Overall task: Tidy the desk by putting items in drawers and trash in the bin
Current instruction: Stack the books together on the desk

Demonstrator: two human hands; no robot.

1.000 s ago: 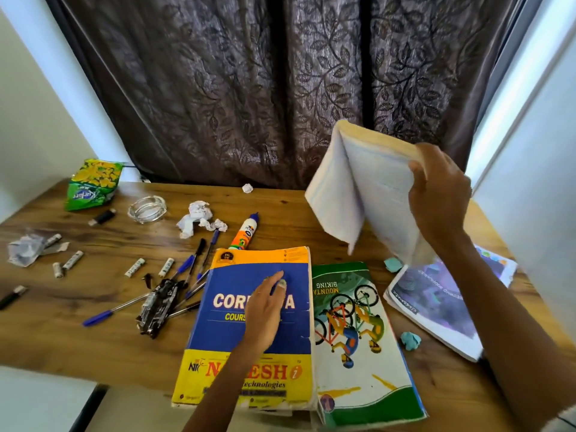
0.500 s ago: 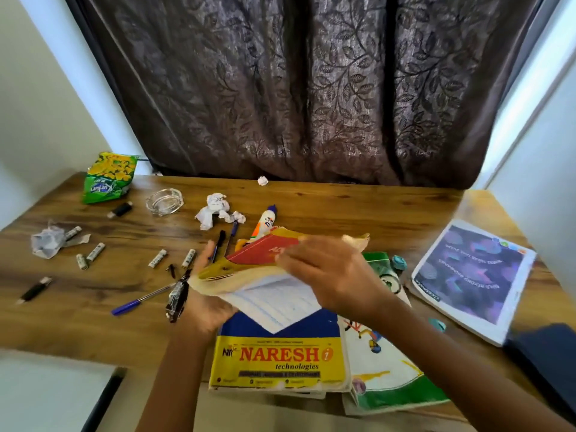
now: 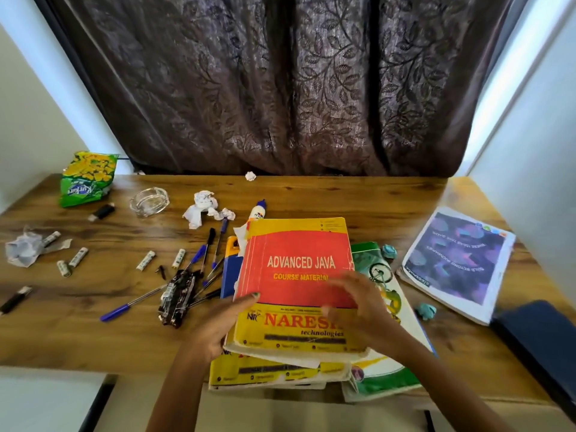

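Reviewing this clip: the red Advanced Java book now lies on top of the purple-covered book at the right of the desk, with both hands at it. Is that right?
Not quite. The head view shows the red Advanced Java book lying on the blue and yellow Naresh book at the desk's near edge, not on the purple-covered book, which lies apart at the right. The left hand and right hand are both at it.

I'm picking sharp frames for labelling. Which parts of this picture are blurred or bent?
Head view: the right hand is smeared by motion over the red book, whose title reads sharp; the left hand is clearer; the wide lens bows the desk edge and walls.
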